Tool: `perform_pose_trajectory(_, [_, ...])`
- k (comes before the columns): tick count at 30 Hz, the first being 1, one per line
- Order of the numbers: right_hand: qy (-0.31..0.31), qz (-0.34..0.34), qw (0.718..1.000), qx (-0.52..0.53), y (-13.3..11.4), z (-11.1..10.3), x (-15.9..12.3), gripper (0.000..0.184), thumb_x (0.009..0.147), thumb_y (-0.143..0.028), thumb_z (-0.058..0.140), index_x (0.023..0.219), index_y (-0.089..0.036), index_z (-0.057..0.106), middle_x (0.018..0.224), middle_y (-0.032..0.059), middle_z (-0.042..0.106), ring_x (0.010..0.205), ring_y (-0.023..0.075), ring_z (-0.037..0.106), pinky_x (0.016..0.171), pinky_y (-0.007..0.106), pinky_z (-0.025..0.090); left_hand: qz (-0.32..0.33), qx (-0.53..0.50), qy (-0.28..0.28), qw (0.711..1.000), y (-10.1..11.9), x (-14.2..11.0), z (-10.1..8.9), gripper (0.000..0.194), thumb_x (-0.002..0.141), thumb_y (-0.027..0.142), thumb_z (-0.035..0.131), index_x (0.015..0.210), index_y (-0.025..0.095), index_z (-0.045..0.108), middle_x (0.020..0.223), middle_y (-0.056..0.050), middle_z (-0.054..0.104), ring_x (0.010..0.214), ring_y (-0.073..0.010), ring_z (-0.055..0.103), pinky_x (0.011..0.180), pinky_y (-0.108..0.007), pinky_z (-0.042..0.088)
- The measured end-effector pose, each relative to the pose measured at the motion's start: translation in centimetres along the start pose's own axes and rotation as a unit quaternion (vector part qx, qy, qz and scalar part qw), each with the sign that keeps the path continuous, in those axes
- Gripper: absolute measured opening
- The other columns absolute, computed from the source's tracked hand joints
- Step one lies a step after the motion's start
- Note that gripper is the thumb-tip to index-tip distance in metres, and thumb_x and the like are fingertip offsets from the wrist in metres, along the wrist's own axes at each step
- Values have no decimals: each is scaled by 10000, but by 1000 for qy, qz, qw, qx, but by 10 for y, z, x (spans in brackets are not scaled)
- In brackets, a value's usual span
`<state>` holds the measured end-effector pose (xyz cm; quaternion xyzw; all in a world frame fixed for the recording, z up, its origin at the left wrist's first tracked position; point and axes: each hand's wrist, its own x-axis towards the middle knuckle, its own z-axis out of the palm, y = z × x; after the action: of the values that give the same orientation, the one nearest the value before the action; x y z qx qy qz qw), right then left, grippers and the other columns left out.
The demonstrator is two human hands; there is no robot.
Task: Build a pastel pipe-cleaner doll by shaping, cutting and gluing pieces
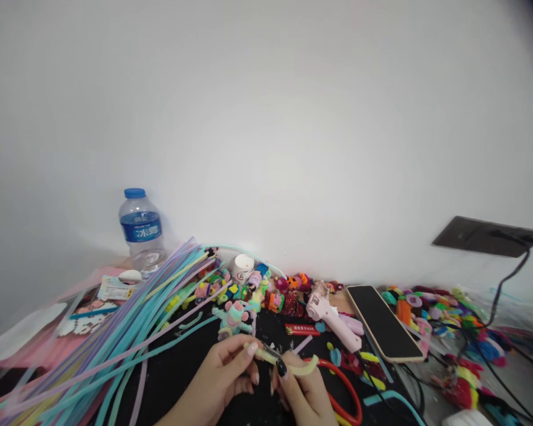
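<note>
My left hand [231,374] is closed, its thumb and fingers pinching one end of a pale yellow pipe cleaner [305,369]. My right hand [301,391] is closed around red-handled scissors [354,391], near their pivot. Their dark, narrow blades lie against the pipe cleaner between my hands. The pipe cleaner's free end curls out to the right, above my right hand. One red handle loop sticks out beyond that hand; the other is mostly hidden. Just beyond my left hand sits a pastel pipe-cleaner figure [233,316] with pink round ears.
A big bundle of pastel pipe cleaners [146,319] spreads across the left. Behind it stands a water bottle [142,231]. A pink glue gun [333,319], a phone [384,322] and colourful pieces [435,305] lie right. Black cables [500,284] run from the wall socket [479,235].
</note>
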<state>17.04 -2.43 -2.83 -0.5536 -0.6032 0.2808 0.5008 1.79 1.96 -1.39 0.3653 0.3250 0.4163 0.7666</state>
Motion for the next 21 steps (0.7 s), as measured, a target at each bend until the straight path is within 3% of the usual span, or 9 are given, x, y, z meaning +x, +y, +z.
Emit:
perform_pose_trajectory(4, [-23,-27,999,17,-3,2,4,365,817,-491,468,703,-175,610,552,-2,496,487,123,424,455,217,351,18,-2,8,1000,4,3,-5,270,758,408,606,740,139,599,585,20,522,573,-93,508,562,-210,410])
perform_pose_trajectory(8, [-61,-65,996,7,-1,3,10,390,841,-443,429,600,-165,557,485,-31,431,445,97,359,443,211,298,26,136,-26,990,1,6,-8,308,748,420,599,706,117,633,546,8,546,511,-92,498,513,-200,395])
perform_pose_trajectory(15, [72,-73,991,-90,9,-2,7,319,831,-400,482,646,-185,627,608,25,606,580,165,528,597,255,397,6,286,-60,956,0,4,-6,270,705,380,612,635,120,631,532,32,522,435,-82,473,440,-187,354])
perform_pose_trajectory(21, [93,-95,987,-90,11,-3,6,256,816,-379,518,720,-194,665,674,47,654,637,192,574,614,268,426,-4,270,-59,961,-3,8,-10,369,695,482,585,588,128,572,464,35,495,395,-84,426,421,-194,307])
